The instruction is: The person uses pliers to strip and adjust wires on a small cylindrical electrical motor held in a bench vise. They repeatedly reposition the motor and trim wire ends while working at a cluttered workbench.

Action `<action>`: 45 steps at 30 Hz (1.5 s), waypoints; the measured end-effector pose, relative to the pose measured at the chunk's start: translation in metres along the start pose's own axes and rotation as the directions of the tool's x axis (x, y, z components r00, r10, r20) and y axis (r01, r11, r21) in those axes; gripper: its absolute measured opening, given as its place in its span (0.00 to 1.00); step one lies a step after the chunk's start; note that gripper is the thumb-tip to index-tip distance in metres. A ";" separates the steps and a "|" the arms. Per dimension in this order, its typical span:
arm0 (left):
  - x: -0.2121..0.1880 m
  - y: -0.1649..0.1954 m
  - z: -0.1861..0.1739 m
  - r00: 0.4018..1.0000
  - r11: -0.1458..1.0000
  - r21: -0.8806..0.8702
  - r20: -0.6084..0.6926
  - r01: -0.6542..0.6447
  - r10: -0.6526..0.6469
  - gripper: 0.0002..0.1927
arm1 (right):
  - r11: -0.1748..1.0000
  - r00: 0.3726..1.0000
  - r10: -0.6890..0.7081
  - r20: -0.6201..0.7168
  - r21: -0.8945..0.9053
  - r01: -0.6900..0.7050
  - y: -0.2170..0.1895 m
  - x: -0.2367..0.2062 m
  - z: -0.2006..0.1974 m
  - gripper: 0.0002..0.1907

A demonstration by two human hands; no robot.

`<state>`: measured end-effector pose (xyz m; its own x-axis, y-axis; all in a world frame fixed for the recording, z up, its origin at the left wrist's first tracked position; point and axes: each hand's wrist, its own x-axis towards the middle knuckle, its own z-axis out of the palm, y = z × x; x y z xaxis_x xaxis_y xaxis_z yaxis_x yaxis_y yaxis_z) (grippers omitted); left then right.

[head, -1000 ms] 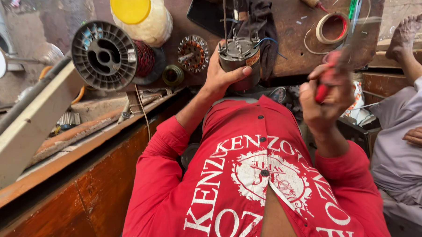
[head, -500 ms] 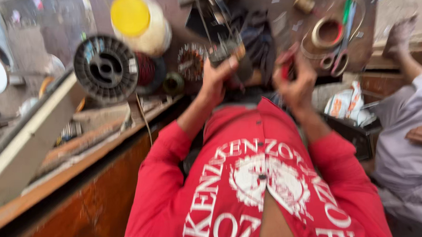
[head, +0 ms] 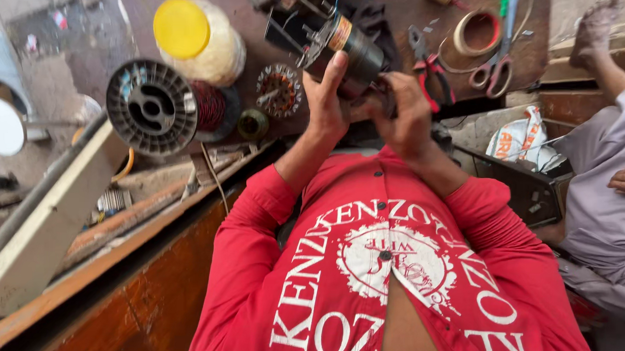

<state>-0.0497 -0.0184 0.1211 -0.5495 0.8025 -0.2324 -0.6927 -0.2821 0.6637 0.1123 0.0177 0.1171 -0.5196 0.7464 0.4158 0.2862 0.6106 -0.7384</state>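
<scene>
My left hand grips a dark cylindrical motor with a striped band and blue wires, held tilted above the brown workbench. My right hand curls against the motor's lower end, next to the left hand. Red-handled pliers lie on the bench just right of the motor, apart from both hands. My red shirt with white print fills the lower middle of the head view.
A grey spool of copper wire, a jar with a yellow lid, a small wound stator, a tape roll and scissors lie on the bench. Another person in grey clothes sits at the right.
My right hand, which held a red-handled tool raised at the right, has come down to the motor without it. The motor has tilted and the view has shifted.
</scene>
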 end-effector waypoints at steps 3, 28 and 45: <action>-0.001 -0.004 0.012 0.998 0.998 -0.030 0.017 -0.056 0.057 0.23 | 0.993 0.995 -0.077 -0.060 -0.090 0.072 -0.016 0.019 -0.002 0.19; 0.019 0.004 0.000 0.909 0.941 -0.117 0.319 0.318 -0.267 0.45 | 0.955 0.988 -0.137 0.069 -0.256 0.150 -0.032 0.035 -0.049 0.13; 0.013 -0.007 -0.011 0.719 0.869 -0.088 0.605 0.488 -0.342 0.46 | 0.857 0.803 0.515 0.300 -0.202 -0.474 0.107 -0.031 -0.004 0.19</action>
<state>-0.0574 -0.0121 0.1060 0.1248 0.9915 0.0361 -0.9107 0.1000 0.4008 0.1627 0.0609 0.0272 -0.5113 0.8346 -0.2052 0.6543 0.2232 -0.7226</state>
